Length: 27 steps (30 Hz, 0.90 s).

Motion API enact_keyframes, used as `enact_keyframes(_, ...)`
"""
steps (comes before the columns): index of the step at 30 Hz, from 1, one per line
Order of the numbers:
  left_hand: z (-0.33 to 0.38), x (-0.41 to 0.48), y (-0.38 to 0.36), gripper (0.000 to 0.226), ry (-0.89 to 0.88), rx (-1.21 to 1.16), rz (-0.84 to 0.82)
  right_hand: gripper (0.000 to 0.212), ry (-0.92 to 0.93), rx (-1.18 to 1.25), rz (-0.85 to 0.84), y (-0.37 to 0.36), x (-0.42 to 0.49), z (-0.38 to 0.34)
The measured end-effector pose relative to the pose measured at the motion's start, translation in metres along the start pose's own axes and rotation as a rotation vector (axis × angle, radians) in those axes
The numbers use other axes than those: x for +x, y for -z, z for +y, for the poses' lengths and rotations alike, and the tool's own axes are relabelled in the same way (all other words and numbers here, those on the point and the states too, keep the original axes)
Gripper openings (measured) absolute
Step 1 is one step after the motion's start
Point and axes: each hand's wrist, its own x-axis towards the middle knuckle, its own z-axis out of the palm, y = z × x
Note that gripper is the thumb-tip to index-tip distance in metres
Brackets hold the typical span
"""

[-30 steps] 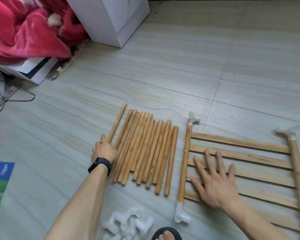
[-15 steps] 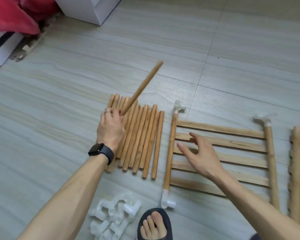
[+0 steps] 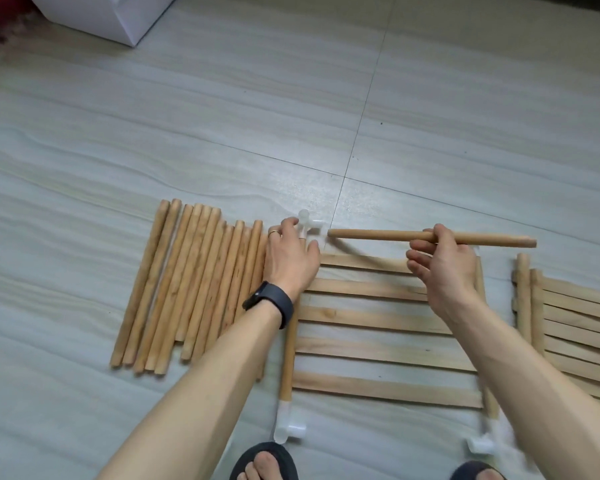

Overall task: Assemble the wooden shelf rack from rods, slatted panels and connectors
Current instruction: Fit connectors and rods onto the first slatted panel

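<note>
Left hand: the left hand (image 3: 291, 258) is closed around the white corner connector (image 3: 310, 228), which is gripped between curled fingers and thumb; a ring (image 3: 273, 232) is worn on one finger and a dark watch (image 3: 272, 303) on the wrist.
Right hand: the right hand (image 3: 444, 268) is closed on the held rod (image 3: 371, 234), which is pinched between thumb and forefinger near its middle, with the other fingers loosely curled below.
Held rod: it is held level above the far edge of the panel, and its left end is pointed at the side socket of the corner connector, just beside it and not inserted.
Slatted panel: the slatted panel (image 3: 378, 320) is laid flat on the floor (image 3: 222, 116) between the two forearms, with its slats running left to right.
Panel corners: the near-left connector (image 3: 288, 427) is fitted on the end of the panel's left side rod (image 3: 288, 362); the near-right connector (image 3: 482, 445) is blurred.
Loose rods: the loose rods (image 3: 194, 285) are laid side by side in a row just left of the panel.
Spare panels: the spare panels (image 3: 575, 327) are stacked at the right edge, near the first panel.
Surroundings: a white box (image 3: 111, 15) is seen at the top left, and two sandalled feet (image 3: 264, 462) at the bottom edge.
</note>
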Motion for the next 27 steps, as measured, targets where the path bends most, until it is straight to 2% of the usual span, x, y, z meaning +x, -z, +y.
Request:
enact_keyframes(2,-0.001,0.012,-0.002,0.055,0.077,0.025,-0.047,0.017,-0.014,0.007,0.008,0.002,0.006,0.003)
enact_keyframes(5,-0.009,0.019,-0.003,0.041,0.069,0.188,-0.085,0.021,-0.032,-0.048,0.025,0.006,0.009,0.017)
enact_keyframes(7,-0.009,0.020,-0.007,0.035,0.025,0.323,-0.049,0.022,-0.057,-0.055,0.053,0.012,0.007,0.028)
enact_keyframes(10,0.004,0.033,-0.013,0.033,0.014,0.390,-0.003,0.024,-0.144,0.034,0.140,0.026,0.002,0.039)
enact_keyframes(13,0.022,0.063,-0.013,0.033,0.038,0.336,0.029,0.028,-0.214,0.102,0.177,0.042,-0.003,0.041)
enact_keyframes(18,0.039,0.085,0.002,0.045,0.112,-0.020,-0.024,0.027,-0.199,0.048,0.152,0.061,-0.016,0.035)
enact_keyframes(23,0.007,0.000,0.019,0.038,-0.039,-0.074,-0.033,0.027,-0.153,-0.077,0.149,0.068,-0.046,0.065)
enact_keyframes(27,-0.038,-0.085,0.032,0.039,0.002,-0.005,-0.097,0.024,-0.170,-0.061,0.247,0.069,-0.082,0.109)
